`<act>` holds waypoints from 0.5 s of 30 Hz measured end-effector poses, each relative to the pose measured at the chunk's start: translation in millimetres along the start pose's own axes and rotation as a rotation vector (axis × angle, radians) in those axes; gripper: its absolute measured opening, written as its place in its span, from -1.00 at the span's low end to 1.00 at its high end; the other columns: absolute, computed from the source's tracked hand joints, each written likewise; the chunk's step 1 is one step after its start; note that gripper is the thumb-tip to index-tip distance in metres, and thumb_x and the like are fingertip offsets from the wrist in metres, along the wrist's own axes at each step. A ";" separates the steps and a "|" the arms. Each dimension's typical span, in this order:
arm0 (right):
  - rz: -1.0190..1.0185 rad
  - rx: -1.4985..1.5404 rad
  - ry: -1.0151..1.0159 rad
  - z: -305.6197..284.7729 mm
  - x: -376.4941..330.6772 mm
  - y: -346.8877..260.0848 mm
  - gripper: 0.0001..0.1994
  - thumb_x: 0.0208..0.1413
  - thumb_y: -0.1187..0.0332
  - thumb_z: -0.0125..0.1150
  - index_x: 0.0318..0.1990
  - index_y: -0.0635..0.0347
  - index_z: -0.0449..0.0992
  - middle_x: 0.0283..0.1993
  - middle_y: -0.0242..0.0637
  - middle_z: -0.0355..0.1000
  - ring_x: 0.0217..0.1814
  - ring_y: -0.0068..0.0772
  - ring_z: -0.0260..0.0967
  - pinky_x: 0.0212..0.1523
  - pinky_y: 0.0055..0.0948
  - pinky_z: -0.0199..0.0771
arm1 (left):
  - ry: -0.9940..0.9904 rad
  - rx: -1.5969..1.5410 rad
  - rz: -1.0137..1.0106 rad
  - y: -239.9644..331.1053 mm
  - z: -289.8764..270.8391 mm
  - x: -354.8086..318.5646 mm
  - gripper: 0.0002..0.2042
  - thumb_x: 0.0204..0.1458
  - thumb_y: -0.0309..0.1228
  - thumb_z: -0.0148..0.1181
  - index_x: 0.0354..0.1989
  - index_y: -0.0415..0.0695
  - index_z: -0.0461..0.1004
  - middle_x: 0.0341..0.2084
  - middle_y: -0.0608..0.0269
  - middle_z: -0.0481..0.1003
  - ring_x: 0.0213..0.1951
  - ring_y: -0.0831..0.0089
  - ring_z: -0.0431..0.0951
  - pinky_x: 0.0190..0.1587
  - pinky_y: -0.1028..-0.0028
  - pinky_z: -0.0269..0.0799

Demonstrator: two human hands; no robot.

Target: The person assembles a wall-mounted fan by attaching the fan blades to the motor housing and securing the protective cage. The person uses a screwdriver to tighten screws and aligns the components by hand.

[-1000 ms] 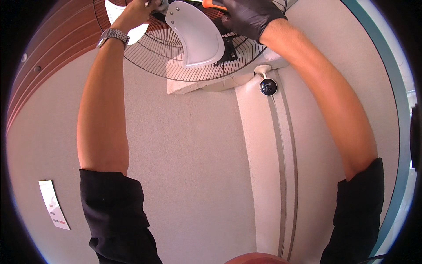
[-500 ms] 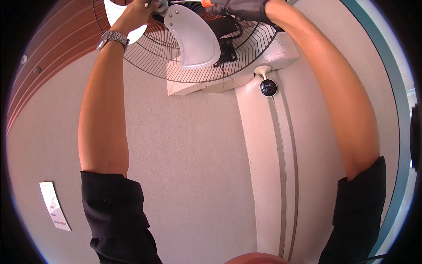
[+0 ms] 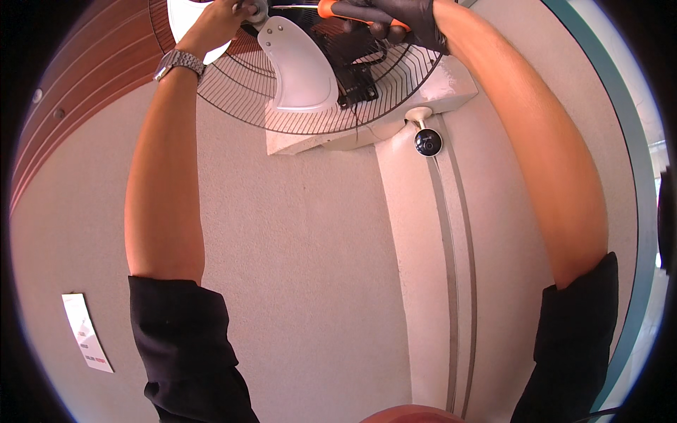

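Observation:
At the top edge, a wall fan shows a white blade point(image 3: 300, 70), a round metal hub point(image 3: 259, 13) and a black wire guard point(image 3: 282, 125) behind. My left hand point(image 3: 217, 25), bare and wearing a metal-band watch point(image 3: 180, 65), has its fingers closed against the hub; the upper frame edge cuts off part of it. In a black glove, my right hand point(image 3: 405, 21) grips a screwdriver point(image 3: 326, 8) with an orange and black handle. Its thin shaft points left toward the hub; whether the tip sits in a screw is too small to tell.
Below the fan, a pale ledge point(image 3: 317, 143) juts from the wall. A small round black-and-white camera point(image 3: 427, 142) hangs under it, beside a cable running down the wall. Reddish-brown panelling point(image 3: 92, 77) lies at upper left, and a white sign point(image 3: 87, 331) at lower left.
My right hand has come slightly lower, with more of the screwdriver handle showing. The white blade has turned a little to the left. My left hand stays at the hub.

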State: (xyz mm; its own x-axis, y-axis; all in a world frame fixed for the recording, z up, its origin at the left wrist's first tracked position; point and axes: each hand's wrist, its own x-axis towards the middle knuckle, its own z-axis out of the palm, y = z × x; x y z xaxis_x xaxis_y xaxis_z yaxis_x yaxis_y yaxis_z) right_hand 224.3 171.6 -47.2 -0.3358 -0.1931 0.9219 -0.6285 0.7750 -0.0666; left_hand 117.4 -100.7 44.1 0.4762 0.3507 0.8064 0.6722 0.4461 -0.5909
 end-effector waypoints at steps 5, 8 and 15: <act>-0.225 -0.304 0.411 25.3 -21.9 -3.8 -0.85 0.16 0.36 0.26 -0.19 0.21 0.60 -0.36 -0.15 0.58 -0.37 -0.18 0.54 -0.27 -0.24 0.52 | 0.104 0.201 -0.054 3.4 4.6 -7.0 -0.86 0.27 -0.46 0.10 -0.22 -0.29 0.51 -0.42 0.22 0.55 -0.31 0.42 0.55 -0.18 0.37 0.50; -0.465 -0.576 0.540 37.1 -29.7 8.0 -0.82 0.19 0.37 0.18 -0.11 0.20 0.59 -0.26 0.09 0.60 -0.24 0.06 0.60 -0.10 -0.12 0.57 | 0.014 0.003 -0.197 5.4 3.2 -8.1 -0.81 0.32 -0.41 0.07 -0.22 -0.29 0.52 -0.43 0.24 0.55 -0.37 0.48 0.53 -0.28 0.40 0.49; -0.311 -0.465 0.436 32.8 -22.2 -0.9 -0.67 0.24 0.14 0.25 -0.05 0.20 0.63 -0.20 0.12 0.61 -0.19 0.06 0.62 -0.09 -0.13 0.58 | 0.085 0.000 -0.137 -2.0 8.6 -7.6 -0.79 0.35 -0.37 0.06 -0.21 -0.27 0.52 -0.44 0.29 0.55 -0.40 0.54 0.50 -0.38 0.44 0.46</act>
State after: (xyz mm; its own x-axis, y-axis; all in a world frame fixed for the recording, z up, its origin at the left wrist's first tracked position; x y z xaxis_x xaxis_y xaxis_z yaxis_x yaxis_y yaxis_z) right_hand 209.4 155.4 -80.1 0.1828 -0.2639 0.9471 -0.2525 0.9184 0.3046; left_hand 107.6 -97.2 39.0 0.4267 0.2156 0.8783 0.7338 0.4851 -0.4756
